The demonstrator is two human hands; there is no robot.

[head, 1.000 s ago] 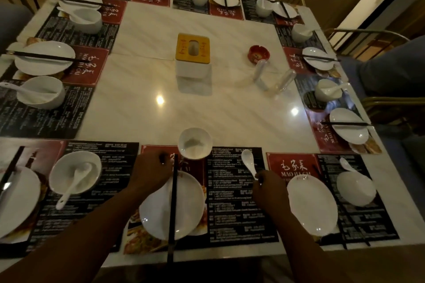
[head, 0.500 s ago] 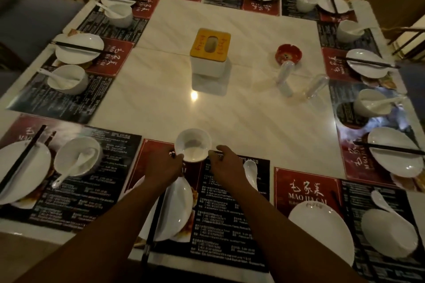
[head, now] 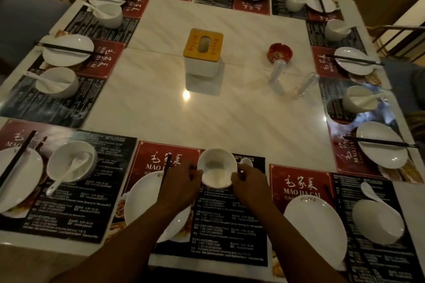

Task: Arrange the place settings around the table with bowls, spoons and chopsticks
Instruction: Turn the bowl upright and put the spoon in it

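A small white bowl (head: 217, 167) sits at the top of the near middle placemat (head: 230, 225), held from both sides: my left hand (head: 181, 185) grips its left rim and my right hand (head: 249, 185) its right rim. A white spoon (head: 246, 162) lies just right of the bowl, mostly hidden behind my right hand. Left of the bowl a white plate (head: 142, 202) carries black chopsticks (head: 166, 165), partly covered by my left forearm. The setting to the right has a plate (head: 315, 230), an overturned bowl (head: 377, 220) and a spoon (head: 370, 190).
Finished settings with plate, chopsticks, bowl and spoon line the left, far and right sides. A tissue box with a yellow lid (head: 203, 51), a red ashtray (head: 279, 53) and two clear shakers (head: 277, 76) stand in the middle of the white marble table (head: 184, 122).
My right hand left the spoon and came to the bowl's right side. My left hand moved off the chopsticks to the bowl's left side. The bowl now sits slightly nearer, between both hands.
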